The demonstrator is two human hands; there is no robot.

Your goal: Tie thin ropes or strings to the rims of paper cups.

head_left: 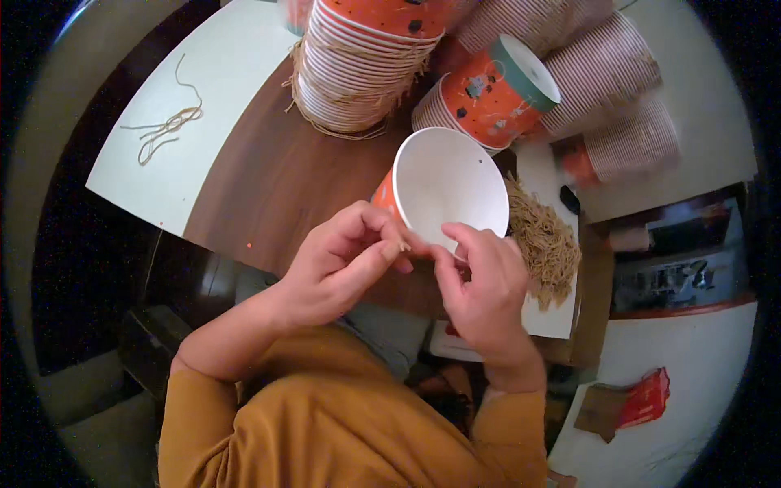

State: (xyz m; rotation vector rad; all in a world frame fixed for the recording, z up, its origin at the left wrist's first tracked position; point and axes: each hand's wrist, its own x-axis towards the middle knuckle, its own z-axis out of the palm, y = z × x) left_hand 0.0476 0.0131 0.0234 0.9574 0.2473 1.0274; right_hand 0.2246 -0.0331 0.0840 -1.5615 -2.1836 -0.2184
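Observation:
A paper tub (pixel 447 183), white inside and orange outside, tilts its open mouth toward me at the table's near edge. My left hand (pixel 346 264) is closed in a pinch beside the tub's near rim, with a small tan end of twine (pixel 404 246) between thumb and forefinger. My right hand (pixel 488 281) is closed on the near rim, its forefinger over the inner side and its thumb outside. The fingertips of both hands nearly meet there. How the twine runs beyond the left fingertips is hidden.
A tall stack of tubs (pixel 358 73) with twine around it stands beyond. More stacked tubs (pixel 488 93) lie at the far right. A heap of cut twine (pixel 545 244) sits right of my tub. Loose twine (pixel 171 124) lies on the table's white left part.

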